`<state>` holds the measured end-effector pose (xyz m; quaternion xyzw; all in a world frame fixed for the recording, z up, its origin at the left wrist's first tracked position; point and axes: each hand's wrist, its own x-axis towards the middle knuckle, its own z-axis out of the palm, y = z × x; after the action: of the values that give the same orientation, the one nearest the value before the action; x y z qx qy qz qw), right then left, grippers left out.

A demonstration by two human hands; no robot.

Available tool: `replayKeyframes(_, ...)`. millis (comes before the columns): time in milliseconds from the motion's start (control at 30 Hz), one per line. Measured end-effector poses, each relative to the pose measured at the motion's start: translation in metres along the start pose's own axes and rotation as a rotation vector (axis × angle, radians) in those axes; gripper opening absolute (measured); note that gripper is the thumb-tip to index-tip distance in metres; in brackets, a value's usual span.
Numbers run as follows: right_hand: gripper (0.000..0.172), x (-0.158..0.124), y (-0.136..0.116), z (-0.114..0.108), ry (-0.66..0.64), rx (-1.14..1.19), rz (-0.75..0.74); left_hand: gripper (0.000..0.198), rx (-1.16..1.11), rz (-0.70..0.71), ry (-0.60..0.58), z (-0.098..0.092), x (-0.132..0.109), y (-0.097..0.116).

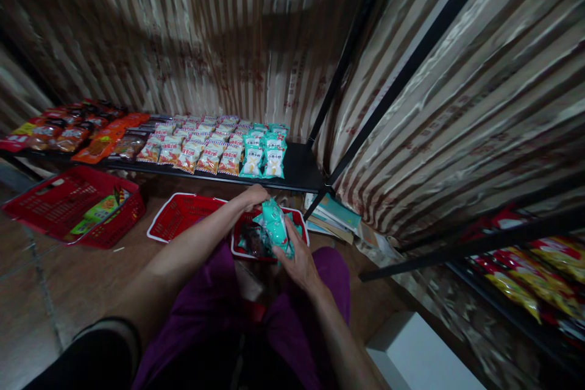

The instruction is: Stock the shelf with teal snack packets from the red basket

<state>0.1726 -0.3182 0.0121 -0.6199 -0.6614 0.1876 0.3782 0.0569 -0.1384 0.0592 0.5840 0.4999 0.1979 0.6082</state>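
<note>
A teal snack bag (pixel 275 223) is held over a red basket with a white rim (pixel 301 219) between my knees. My right hand (pixel 299 263) grips the bag's lower right side, thumb and fingers around it. At the bag's upper left end, my left hand (pixel 254 197) is closed on its edge, with the fingertips partly hidden. Beneath, the basket holds more teal bags and a dark, clear-wrapped packet (pixel 254 240). Just beyond my hands, several upright teal bags (pixel 274 161) stand in rows at the right of a black shelf (pixel 301 170).
White-and-orange snack bags (pixel 192 154) and orange packets (pixel 107 139) fill the shelf leftward. Two more red baskets stand below: an empty-looking one (pixel 176 219) and one (pixel 103 237) with green packets. Papers (pixel 336 216), a white box (pixel 423 356) and a metal shelf leg (pixel 379 272) lie right.
</note>
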Motion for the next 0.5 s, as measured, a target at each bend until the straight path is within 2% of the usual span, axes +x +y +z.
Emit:
replayKeyframes(133, 0.087, 0.001, 0.001, 0.008, 0.031, 0.041, 0.088, 0.008, -0.036, -0.084, 0.01, 0.004, 0.004, -0.003)
replayKeyframes(200, 0.089, 0.001, 0.003, 0.011, 0.06, 0.056, 0.116, 0.011, -0.063, -0.105, 0.008, 0.006, 0.004, -0.003)
replayKeyframes(500, 0.07, -0.002, 0.009, 0.017, 0.173, 0.278, 0.258, 0.01, -0.125, -0.174, -0.036, 0.004, -0.002, 0.0)
